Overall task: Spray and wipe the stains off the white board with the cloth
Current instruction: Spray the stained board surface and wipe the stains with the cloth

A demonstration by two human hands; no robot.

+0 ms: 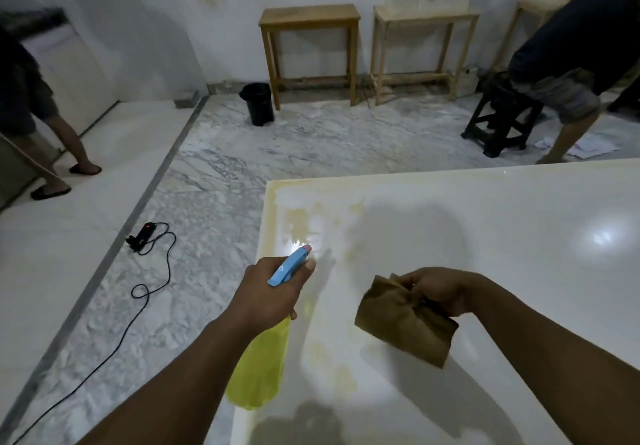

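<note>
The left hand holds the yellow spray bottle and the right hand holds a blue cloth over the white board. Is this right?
Not quite: the head view shows the cloth in the right hand is brown, not blue. The left hand does hold the yellow spray bottle.

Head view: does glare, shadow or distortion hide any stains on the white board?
Head view: two glare spots on the white board, one at the nozzle of the spray bottle washing out stains; head view: a broad soft shadow lies mid-board beyond the cloth; head view: wide-angle bending curves the board's edges, and the dim room looks soft.
</note>
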